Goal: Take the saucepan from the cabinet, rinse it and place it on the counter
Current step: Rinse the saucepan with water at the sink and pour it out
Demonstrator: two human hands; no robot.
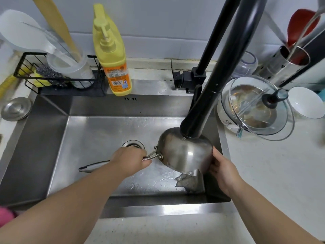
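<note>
Head camera view: my left hand grips the saucepan by its handle, my right hand clasps its rim, tilted under the tap over the sink. Rinsing appears underway; the desk placement remains.

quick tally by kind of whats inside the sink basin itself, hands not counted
saucepan: 1
grey cloth: 1
drain: 1
total: 3

The left hand holds the saucepan's handle and the right hand steadies its body under the black tap, in the sink.
</note>
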